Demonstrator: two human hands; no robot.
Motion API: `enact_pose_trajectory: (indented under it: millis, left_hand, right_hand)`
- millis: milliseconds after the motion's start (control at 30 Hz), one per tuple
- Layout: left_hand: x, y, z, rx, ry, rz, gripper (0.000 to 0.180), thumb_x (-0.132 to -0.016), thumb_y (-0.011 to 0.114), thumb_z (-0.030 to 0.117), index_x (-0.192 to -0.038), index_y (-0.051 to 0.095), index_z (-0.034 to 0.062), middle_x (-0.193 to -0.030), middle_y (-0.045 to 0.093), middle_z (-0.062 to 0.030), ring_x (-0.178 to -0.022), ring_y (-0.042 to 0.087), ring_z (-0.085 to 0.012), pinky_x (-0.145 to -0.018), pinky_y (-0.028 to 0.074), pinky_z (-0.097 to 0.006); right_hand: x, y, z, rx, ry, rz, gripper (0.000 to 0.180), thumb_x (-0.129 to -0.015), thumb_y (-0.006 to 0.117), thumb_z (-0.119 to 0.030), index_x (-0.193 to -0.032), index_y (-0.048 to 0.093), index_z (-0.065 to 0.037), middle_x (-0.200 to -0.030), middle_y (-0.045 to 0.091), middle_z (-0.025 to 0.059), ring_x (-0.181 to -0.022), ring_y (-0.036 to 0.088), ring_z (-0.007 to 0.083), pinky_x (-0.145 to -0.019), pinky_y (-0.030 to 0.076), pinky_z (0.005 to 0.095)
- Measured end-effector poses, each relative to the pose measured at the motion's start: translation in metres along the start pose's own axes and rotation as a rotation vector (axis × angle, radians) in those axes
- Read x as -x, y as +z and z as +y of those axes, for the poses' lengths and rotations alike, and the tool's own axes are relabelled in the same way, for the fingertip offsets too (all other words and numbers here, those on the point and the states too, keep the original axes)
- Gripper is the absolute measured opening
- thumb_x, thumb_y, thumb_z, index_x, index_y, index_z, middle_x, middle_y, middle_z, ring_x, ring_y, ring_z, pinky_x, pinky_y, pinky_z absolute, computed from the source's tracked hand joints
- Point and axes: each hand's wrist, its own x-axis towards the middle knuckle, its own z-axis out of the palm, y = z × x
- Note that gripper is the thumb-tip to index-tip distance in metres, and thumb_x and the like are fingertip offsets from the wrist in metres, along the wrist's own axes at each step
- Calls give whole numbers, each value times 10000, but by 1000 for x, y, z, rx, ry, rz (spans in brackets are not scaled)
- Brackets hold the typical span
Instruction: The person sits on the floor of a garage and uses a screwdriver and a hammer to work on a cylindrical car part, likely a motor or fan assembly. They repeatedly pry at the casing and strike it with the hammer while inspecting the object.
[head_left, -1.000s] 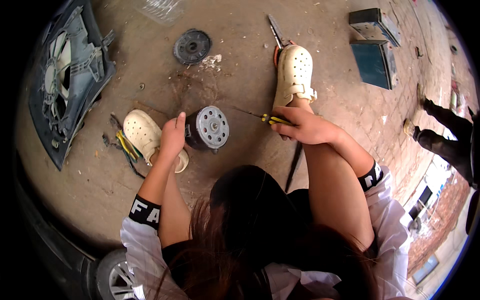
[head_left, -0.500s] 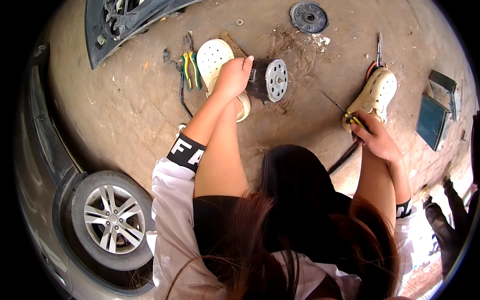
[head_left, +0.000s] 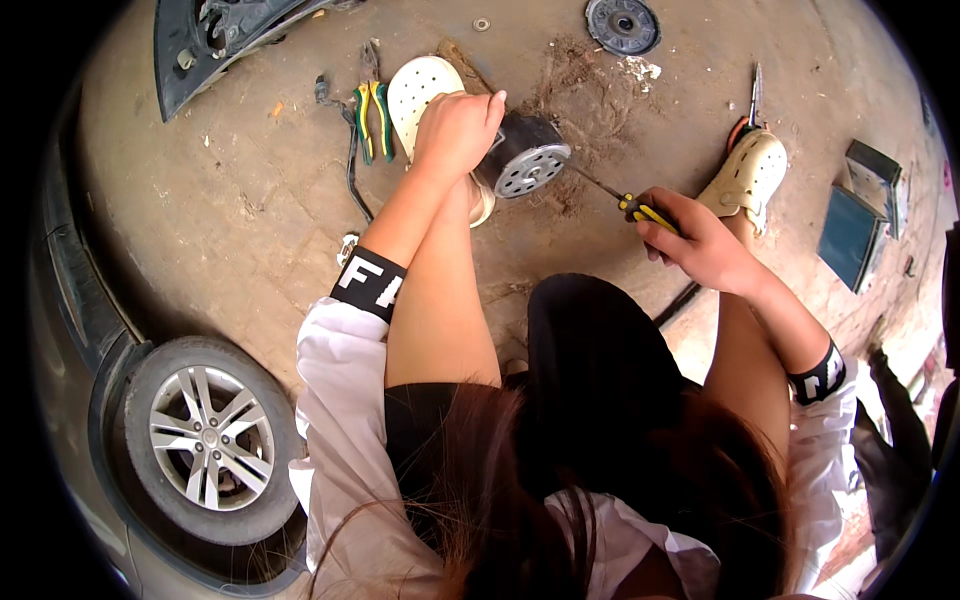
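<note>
- The left hand (head_left: 455, 130) clasps the top of a round grey motor (head_left: 525, 160) standing on the dirt floor (head_left: 250, 220).
- The right hand (head_left: 700, 240) grips a yellow-and-black screwdriver (head_left: 640, 210), its tip reaching the motor's perforated face.
- Green-handled pliers (head_left: 372, 115) lie just left of the left hand.

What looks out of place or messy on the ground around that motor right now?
Tools lie loose on the bare floor: pliers beside the left hand, a washer alone, a round disc detached from the motor, with dirt scattered between. The right hand holds a screwdriver.
</note>
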Motion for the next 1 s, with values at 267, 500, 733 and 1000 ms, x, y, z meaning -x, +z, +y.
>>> enact_pose_trajectory:
  millis: [267,500,733,1000]
  left_hand:
    - [0,5,11,-117,-169,-69,493,-951,490,339,-596,662,43,-595,625,-185,-582,628,-358,-648,510,-457]
    - [11,2,-2,-288,19,128,168,-827,644,241,-749,644,92,-712,639,-81,-811,558,-263,-766,430,-396]
    - [13,9,-9,-190,26,174,139,-841,630,209,-841,600,74,-833,658,-79,-888,545,-269,-784,420,-404]
    - [18,5,-11,-25,61,100,244,-884,609,256,-717,609,79,-643,621,-97,-781,565,-283,-751,418,-411]
  right_hand:
    - [-7,13,11,-199,173,25,269,-986,528,-256,-1058,555,2,-721,558,20,-627,484,85,-587,420,249]
    - [-24,16,9,-331,165,38,327,-1009,475,-295,-1125,569,-4,-720,503,-3,-618,425,68,-558,360,221]
    - [-26,18,5,-338,239,55,350,-1007,470,-302,-1114,588,10,-679,492,-8,-596,421,76,-554,353,227]
    - [-21,26,-5,-414,195,-21,338,-992,509,-314,-1105,533,3,-727,587,45,-628,509,96,-593,423,242]
